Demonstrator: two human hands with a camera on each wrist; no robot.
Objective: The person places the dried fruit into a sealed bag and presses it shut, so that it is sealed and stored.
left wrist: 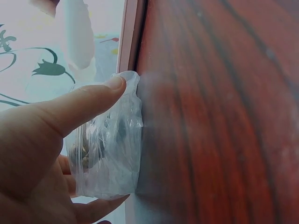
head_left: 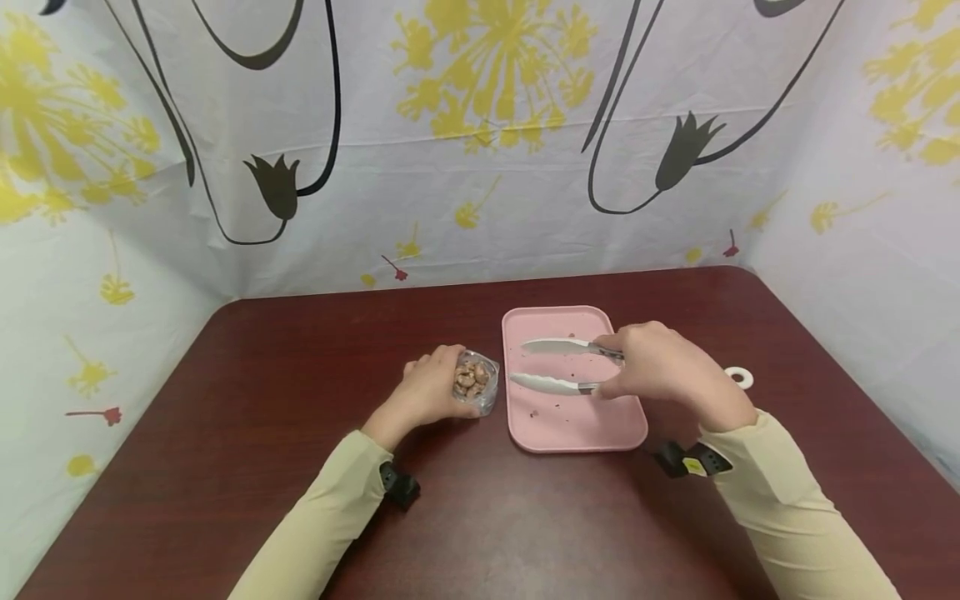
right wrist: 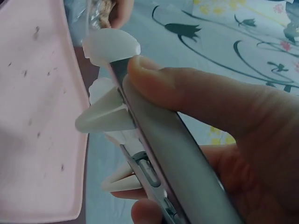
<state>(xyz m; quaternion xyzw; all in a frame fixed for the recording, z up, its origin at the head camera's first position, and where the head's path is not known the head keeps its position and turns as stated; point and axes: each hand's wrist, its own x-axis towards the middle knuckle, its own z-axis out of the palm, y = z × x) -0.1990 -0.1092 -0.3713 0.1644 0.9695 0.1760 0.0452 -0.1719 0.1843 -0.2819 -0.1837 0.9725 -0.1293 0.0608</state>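
Observation:
My left hand (head_left: 430, 389) grips a clear plastic bag (head_left: 487, 398) by its side, thumb and fingers on opposite walls. Brown, nut-like pieces (head_left: 471, 377) show through its open top; what they are exactly I cannot tell. In the left wrist view the crinkled bag (left wrist: 114, 158) stands on the table. My right hand (head_left: 651, 367) holds metal tongs (right wrist: 163, 140) with white tips, thumb on one arm and fingers on the other. The tong arms stand apart above a pink tray (head_left: 577, 433), white tips (head_left: 543, 383) pointing left toward the bag, nothing between them.
Small dark crumbs (head_left: 534, 414) lie scattered on the tray, just right of the bag. A white ring (head_left: 739, 377) shows beyond my right wrist. The dark red wooden table (head_left: 480, 517) meets a patterned white cloth (head_left: 465, 142) at its back and sides.

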